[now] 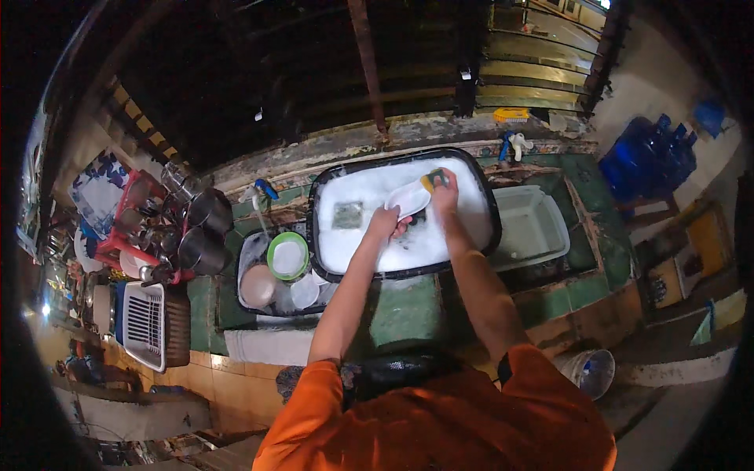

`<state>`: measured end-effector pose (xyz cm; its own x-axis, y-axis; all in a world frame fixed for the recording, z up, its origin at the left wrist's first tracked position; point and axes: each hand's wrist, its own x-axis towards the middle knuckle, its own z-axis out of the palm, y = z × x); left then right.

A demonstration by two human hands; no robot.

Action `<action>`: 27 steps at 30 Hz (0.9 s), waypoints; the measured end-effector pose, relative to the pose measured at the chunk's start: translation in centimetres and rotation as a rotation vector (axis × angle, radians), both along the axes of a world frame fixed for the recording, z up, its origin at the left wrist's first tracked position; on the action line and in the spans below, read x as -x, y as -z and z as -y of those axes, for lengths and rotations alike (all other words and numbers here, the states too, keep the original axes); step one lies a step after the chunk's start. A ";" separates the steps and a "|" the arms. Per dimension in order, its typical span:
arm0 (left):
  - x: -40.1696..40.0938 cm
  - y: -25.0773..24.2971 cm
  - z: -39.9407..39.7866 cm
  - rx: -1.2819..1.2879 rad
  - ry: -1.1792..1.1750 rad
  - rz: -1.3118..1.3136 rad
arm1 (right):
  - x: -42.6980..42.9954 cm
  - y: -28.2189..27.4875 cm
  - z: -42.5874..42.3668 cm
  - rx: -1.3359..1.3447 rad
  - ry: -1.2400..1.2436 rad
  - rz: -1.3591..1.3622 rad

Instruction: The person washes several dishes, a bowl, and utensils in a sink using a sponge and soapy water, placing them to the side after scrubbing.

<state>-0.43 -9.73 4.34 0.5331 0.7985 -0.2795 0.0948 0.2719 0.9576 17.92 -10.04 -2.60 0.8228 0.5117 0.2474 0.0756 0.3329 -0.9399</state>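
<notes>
My left hand (387, 224) grips the near edge of a small white oval dish (407, 200), thumb on top. A yellow and dark green sponge (435, 179) is pinched in my right hand (446, 193), at the dish's far right edge. Both hands are above a black-rimmed basin (495, 226) full of white suds (353, 247). A squarish, greyish-green clear patch (347, 215) shows among the suds on the left. What lies under the foam is hidden.
Left of the basin, water runs from a tap (257, 195) into a tub holding a green-rimmed bowl (288, 234) and other dishes. A translucent plastic tub (562, 226) stands right. Pots (203, 250), a white dish rack (143, 324) and a yellow brush (511, 115) are around.
</notes>
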 end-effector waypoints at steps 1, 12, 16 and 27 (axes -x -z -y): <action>-0.1 0.2 -0.2 0.209 0.058 0.035 | -0.4 0.8 -0.2 -0.001 0.010 -0.002; -5.7 -5.5 -1.3 -0.663 0.119 -0.812 | 2.9 0.5 0.5 -0.085 -0.690 -1.140; -0.3 -7.0 -3.2 -1.016 0.013 -0.929 | 7.1 -6.6 2.6 -0.283 -0.749 -1.229; 27.6 -12.6 -3.1 -0.991 -0.187 -1.171 | 2.7 -3.1 1.1 -0.198 -0.530 -1.013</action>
<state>-28.07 -6.60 16.98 0.2759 0.9382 0.2089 0.9341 -0.3130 0.1717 15.19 -11.18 0.50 0.3833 0.8776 -0.2880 -0.8748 0.2449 -0.4180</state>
